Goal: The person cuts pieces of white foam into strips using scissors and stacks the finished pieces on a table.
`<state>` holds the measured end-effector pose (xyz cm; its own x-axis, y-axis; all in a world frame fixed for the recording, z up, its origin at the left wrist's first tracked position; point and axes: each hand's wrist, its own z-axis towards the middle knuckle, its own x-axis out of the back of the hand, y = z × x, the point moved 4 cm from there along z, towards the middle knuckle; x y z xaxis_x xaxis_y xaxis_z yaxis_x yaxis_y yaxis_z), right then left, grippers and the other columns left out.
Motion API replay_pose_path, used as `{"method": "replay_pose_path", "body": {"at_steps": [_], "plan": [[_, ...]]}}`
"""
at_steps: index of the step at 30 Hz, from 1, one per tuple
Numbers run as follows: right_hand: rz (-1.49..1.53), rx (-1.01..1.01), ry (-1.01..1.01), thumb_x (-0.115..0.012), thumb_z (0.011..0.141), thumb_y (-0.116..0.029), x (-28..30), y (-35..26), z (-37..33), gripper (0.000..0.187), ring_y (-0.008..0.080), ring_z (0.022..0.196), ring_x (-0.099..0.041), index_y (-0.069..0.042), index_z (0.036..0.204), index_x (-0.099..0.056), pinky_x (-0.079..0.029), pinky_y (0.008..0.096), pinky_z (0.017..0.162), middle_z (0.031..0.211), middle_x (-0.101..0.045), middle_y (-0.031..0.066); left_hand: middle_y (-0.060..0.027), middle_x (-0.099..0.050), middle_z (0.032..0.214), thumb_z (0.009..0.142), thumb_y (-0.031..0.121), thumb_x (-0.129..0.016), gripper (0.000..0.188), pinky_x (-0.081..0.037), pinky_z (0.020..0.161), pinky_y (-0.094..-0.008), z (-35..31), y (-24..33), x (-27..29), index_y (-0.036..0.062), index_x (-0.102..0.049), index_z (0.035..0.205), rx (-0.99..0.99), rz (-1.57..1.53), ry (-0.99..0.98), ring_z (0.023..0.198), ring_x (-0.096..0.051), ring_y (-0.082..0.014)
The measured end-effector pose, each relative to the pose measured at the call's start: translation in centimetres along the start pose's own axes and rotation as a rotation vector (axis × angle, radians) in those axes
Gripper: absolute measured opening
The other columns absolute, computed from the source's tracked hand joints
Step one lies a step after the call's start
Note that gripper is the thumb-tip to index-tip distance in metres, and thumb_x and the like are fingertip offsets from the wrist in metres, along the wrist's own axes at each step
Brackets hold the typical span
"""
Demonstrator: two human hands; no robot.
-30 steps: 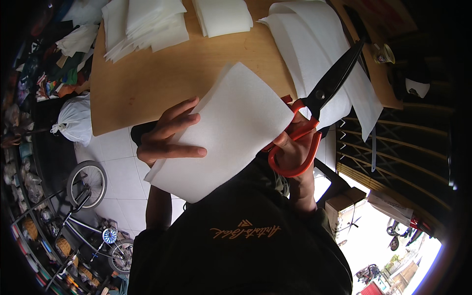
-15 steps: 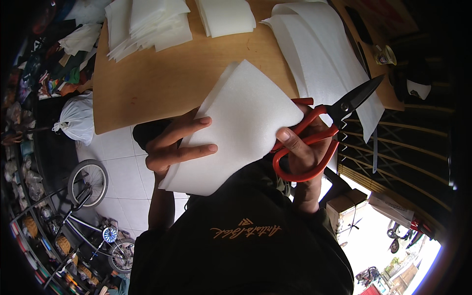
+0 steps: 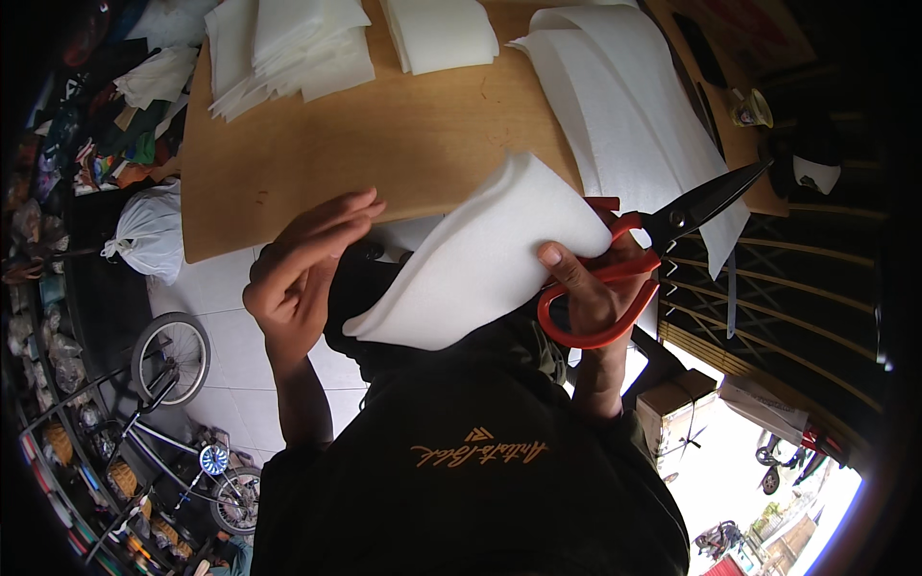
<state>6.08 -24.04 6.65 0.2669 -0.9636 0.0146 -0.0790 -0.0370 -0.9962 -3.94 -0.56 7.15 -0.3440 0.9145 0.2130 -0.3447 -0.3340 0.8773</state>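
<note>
A folded white foam sheet (image 3: 480,259) hangs over my lap, its right edge pinched under the thumb of my right hand (image 3: 591,293). That same hand also carries a pair of scissors (image 3: 619,322) with red handles and dark blades, which point up and to the right. The fingers behind the sheet and handles are partly hidden. My left hand (image 3: 307,254) is raised to the left of the sheet, apart from it, with its fingers extended and nothing in them.
Across the brown table (image 3: 288,182) lie a stack of white sheets (image 3: 298,48), a smaller pile (image 3: 442,34) and long white foam strips (image 3: 615,96). A white bag (image 3: 154,230) and a bicycle (image 3: 173,360) stand on the left. A cardboard box (image 3: 677,398) is at the lower right.
My left hand has let go of the foam sheet and moved left. The sheet's free side has drooped and curved. My right hand and the scissors have shifted slightly right.
</note>
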Motion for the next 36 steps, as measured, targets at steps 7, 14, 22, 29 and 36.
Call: {"method": "replay_pose_path", "body": {"at_steps": [7, 14, 22, 29, 36], "plan": [[0.042, -0.011, -0.101, -0.081, 0.074, -0.011, -1.5, 0.6, -0.7, 0.042, 0.0209, 0.084, -0.065, 0.005, 0.105, -0.06, -0.052, 0.0322, 0.074, 0.091, -0.067, 0.0133, -0.0132, -0.061, 0.121, 0.074, 0.002, -0.075, 0.05, -0.052, 0.084, -0.0328, 2.4, 1.6, -5.1, 0.0006, -0.058, 0.121, 0.045, -0.028, 0.017, 0.106, -0.062, -0.0243], [0.099, 0.057, -0.171, -0.08, 0.074, -0.011, -1.2, 1.1, -0.5, 0.039, 0.019, 0.085, -0.064, 0.004, 0.104, -0.06, -0.049, 0.0311, 0.075, 0.091, -0.067, 0.0119, -0.0164, -0.065, 0.103, 0.068, 0.003, -0.081, 0.036, -0.054, 0.074, -0.0295, 1.7, 1.8, -5.4, -0.0018, -0.066, 0.1, 0.008, -0.13, 0.104, 0.093, -0.065, -0.0222], [0.097, 0.011, -0.152, -0.081, 0.074, -0.013, -1.6, 1.1, -0.8, 0.041, 0.0167, 0.081, -0.063, 0.003, 0.105, -0.059, -0.049, 0.0302, 0.073, 0.09, -0.066, 0.0101, -0.0141, -0.066, 0.104, 0.069, 0.01, -0.082, 0.035, -0.054, 0.074, -0.0329, 1.9, 1.8, -5.9, -0.0006, -0.065, 0.098, 0.058, -0.059, -0.083, 0.091, -0.066, -0.0247], [0.017, -0.031, -0.177, -0.081, 0.074, -0.016, -2.0, 0.7, -0.8, 0.041, 0.0173, 0.074, -0.063, 0.004, 0.101, -0.058, -0.05, 0.0294, 0.065, 0.084, -0.064, 0.0102, -0.0152, -0.067, 0.099, 0.067, 0.006, -0.083, 0.037, -0.054, 0.074, -0.0326, 1.3, 0.8, -5.4, -0.0016, -0.064, 0.098, 0.024, -0.063, -0.011, 0.088, -0.067, -0.0238], [-0.008, -0.055, -0.222, -0.08, 0.075, -0.015, -2.0, 0.4, -0.9, 0.038, 0.0167, 0.072, -0.063, 0.004, 0.1, -0.058, -0.051, 0.0296, 0.064, 0.082, -0.064, 0.0103, -0.0226, -0.065, 0.098, 0.066, -0.004, -0.08, 0.038, -0.053, 0.074, -0.0345, 1.7, 1.2, -5.3, -0.0075, -0.059, 0.098, -0.058, -0.141, -0.047, 0.091, -0.065, -0.0268]]}}
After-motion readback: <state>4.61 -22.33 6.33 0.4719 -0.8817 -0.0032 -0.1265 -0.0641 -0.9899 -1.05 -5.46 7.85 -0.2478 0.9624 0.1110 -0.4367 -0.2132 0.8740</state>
